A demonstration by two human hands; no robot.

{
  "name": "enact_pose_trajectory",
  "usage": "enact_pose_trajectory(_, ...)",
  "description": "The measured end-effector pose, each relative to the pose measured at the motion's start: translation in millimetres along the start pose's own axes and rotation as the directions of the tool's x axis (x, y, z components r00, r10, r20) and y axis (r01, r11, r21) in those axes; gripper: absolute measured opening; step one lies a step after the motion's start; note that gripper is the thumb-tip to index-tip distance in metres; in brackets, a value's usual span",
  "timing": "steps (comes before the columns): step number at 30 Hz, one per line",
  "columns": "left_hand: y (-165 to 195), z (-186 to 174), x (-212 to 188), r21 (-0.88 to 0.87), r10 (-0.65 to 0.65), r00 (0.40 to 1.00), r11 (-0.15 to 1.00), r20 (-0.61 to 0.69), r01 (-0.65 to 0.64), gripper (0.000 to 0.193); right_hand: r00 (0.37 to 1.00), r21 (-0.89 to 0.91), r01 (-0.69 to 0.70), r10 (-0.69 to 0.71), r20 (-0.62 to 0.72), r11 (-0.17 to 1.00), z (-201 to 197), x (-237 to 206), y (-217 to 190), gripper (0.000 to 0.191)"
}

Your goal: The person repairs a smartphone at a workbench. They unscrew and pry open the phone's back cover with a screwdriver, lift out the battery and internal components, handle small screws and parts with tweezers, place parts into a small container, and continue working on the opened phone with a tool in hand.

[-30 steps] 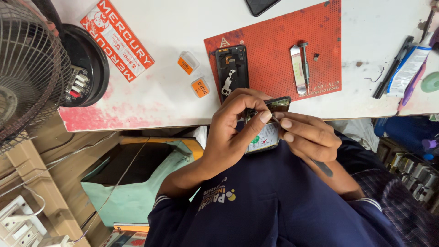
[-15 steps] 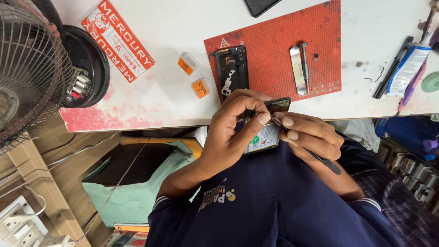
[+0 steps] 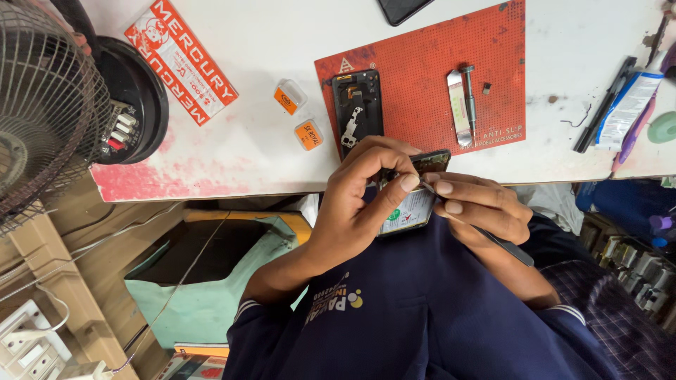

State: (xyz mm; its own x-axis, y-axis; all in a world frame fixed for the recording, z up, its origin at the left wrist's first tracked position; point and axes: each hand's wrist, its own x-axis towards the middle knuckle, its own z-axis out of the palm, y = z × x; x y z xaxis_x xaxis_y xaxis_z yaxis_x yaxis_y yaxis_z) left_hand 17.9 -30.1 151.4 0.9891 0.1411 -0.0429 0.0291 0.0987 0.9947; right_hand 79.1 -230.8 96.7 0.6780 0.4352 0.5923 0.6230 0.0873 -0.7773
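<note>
The left hand [image 3: 362,200] is closed around an opened phone [image 3: 412,204], held just off the table [image 3: 232,141] edge, at 6 o'clock from the red mat [image 3: 422,63]. The right hand [image 3: 479,207] pinches dark tweezers [image 3: 503,246] at the phone's top. I judge the tip may slip and scratch the board, because the phone has no support. Fingers hide the contact point.

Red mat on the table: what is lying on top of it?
On the red mat lie a black phone frame, a flat metal tool, a screwdriver and a tiny dark part. The left hand covers its near edge.
</note>
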Motion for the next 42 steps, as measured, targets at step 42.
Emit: enact_pose_trajectory(42,0.8,-0.7,-4.0,0.031,0.024,0.999,0.999,0.026,-0.025,0.006,0.998,0.066,-0.055,0.053,0.042,0.996,-8.2,-3.0,-5.9,0.023)
